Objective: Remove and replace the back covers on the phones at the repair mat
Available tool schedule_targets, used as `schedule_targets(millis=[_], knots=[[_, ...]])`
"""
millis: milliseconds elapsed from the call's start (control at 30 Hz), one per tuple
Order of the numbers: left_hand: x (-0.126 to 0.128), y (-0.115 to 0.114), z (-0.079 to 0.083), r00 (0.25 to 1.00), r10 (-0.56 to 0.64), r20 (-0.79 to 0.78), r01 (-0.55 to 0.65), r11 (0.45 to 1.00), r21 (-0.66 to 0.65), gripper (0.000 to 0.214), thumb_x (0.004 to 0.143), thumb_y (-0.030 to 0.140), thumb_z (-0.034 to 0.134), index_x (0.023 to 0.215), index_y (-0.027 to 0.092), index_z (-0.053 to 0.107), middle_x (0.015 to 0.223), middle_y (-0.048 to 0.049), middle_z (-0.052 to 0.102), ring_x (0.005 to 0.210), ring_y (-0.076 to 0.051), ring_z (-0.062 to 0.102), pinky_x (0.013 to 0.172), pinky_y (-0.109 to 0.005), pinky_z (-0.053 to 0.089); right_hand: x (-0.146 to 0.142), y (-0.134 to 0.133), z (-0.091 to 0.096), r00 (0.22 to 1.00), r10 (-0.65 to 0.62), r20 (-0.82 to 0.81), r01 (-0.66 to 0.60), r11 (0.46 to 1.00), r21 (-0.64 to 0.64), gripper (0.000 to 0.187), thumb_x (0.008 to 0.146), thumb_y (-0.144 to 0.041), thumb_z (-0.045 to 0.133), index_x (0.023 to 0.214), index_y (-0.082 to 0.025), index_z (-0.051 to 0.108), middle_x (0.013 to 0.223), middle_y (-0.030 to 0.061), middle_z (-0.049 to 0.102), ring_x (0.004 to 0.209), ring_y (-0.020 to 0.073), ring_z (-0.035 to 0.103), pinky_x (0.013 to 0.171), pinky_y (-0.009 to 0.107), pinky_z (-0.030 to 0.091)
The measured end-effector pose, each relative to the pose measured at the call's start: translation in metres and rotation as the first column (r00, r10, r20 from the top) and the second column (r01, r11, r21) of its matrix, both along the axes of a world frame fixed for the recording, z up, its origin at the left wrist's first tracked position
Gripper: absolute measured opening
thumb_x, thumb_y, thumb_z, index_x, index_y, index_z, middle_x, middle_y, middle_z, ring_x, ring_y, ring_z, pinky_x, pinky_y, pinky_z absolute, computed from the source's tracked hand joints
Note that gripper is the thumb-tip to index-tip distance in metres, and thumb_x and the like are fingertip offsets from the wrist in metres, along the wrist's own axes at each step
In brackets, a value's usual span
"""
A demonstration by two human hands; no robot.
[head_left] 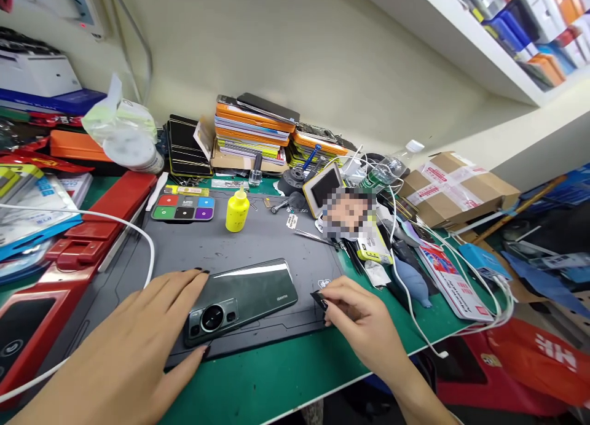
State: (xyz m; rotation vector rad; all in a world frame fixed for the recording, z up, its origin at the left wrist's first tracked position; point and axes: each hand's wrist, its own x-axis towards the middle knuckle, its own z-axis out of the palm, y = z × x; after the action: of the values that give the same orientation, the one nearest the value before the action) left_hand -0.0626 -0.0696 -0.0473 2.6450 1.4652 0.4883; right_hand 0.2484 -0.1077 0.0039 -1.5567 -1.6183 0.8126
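Observation:
A dark green phone (244, 299) lies back side up on the grey work mat (258, 237), its round camera toward me. My left hand (138, 339) rests on the mat with fingers spread, the fingertips touching the phone's camera end on its far and near edges. My right hand (359, 317) is just right of the phone, fingers pinched on a small dark pick-like piece (319, 299) held near the phone's right corner.
A yellow bottle (237, 211) and a tray of coloured squares (184, 207) stand at the mat's back. Stacked phones and boxes (251, 133) line the wall. A white cable (133, 228) crosses the left side. Tools, cables and a cardboard box (454, 188) crowd the right.

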Motion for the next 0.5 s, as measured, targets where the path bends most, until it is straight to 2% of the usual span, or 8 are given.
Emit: schedule_targets(millis=[67, 133, 267, 333, 400, 500], knots=[[0.004, 0.006, 0.004, 1.000, -0.012, 0.005, 0.012, 1.000, -0.001, 0.059, 0.079, 0.041, 0.052, 0.135, 0.029, 0.037, 0.126, -0.0075, 0.059, 0.112, -0.030, 0.058, 0.089, -0.047, 0.052, 0.000, 0.000, 0.000, 0.999, 0.008, 0.046, -0.009, 1.000, 0.028, 0.017, 0.084, -0.013, 0.054, 0.088, -0.020, 0.070, 0.084, 0.0052, 0.061, 0.065, 0.0141, 0.061, 0.053, 0.023, 0.050], [0.004, 0.012, 0.008, 1.000, -0.005, 0.028, 0.006, 0.998, -0.064, 0.054, 0.075, 0.036, 0.055, 0.127, 0.027, 0.043, 0.119, -0.0078, 0.061, 0.107, -0.029, 0.060, 0.086, -0.045, 0.053, 0.001, 0.000, 0.000, 0.995, 0.022, 0.099, -0.030, 0.996, 0.081, 0.016, 0.083, -0.012, 0.056, 0.086, -0.020, 0.070, 0.082, 0.0048, 0.062, 0.070, 0.0150, 0.062, 0.055, 0.023, 0.050], [0.002, 0.023, 0.014, 0.997, -0.046, 0.064, 0.058, 0.977, -0.205, 0.058, 0.071, 0.037, 0.060, 0.126, 0.025, 0.045, 0.116, -0.0077, 0.059, 0.097, -0.027, 0.061, 0.079, -0.038, 0.054, 0.000, 0.003, 0.004, 0.981, 0.053, 0.185, -0.097, 0.966, 0.239, 0.015, 0.081, -0.009, 0.058, 0.083, -0.019, 0.068, 0.077, 0.0037, 0.065, 0.070, 0.0150, 0.063, 0.060, 0.024, 0.052], [0.002, 0.023, 0.015, 0.993, -0.089, 0.078, 0.100, 0.984, -0.146, 0.062, 0.073, 0.034, 0.059, 0.131, 0.026, 0.041, 0.120, -0.0078, 0.056, 0.095, -0.025, 0.061, 0.076, -0.035, 0.054, -0.003, 0.007, 0.008, 0.971, 0.075, 0.228, -0.149, 0.934, 0.326, 0.017, 0.081, -0.007, 0.058, 0.085, -0.019, 0.069, 0.076, 0.0038, 0.065, 0.068, 0.0149, 0.063, 0.059, 0.025, 0.052], [0.004, 0.018, 0.016, 0.993, -0.100, 0.070, 0.101, 0.995, -0.014, 0.062, 0.076, 0.030, 0.055, 0.135, 0.026, 0.038, 0.123, -0.0087, 0.053, 0.102, -0.026, 0.058, 0.081, -0.036, 0.052, -0.010, 0.012, 0.013, 0.955, 0.077, 0.286, -0.196, 0.888, 0.417, 0.018, 0.081, -0.005, 0.058, 0.085, -0.018, 0.069, 0.077, 0.0047, 0.065, 0.069, 0.0153, 0.063, 0.059, 0.026, 0.054], [0.008, 0.010, 0.019, 0.996, -0.080, 0.030, 0.077, 0.992, 0.098, 0.056, 0.080, 0.024, 0.051, 0.135, 0.028, 0.039, 0.123, -0.0085, 0.051, 0.108, -0.027, 0.054, 0.091, -0.040, 0.045, -0.025, 0.018, 0.019, 0.916, 0.025, 0.401, -0.260, 0.797, 0.545, 0.019, 0.079, -0.001, 0.059, 0.083, -0.016, 0.069, 0.087, 0.0093, 0.068, 0.085, 0.0202, 0.065, 0.071, 0.034, 0.057]])
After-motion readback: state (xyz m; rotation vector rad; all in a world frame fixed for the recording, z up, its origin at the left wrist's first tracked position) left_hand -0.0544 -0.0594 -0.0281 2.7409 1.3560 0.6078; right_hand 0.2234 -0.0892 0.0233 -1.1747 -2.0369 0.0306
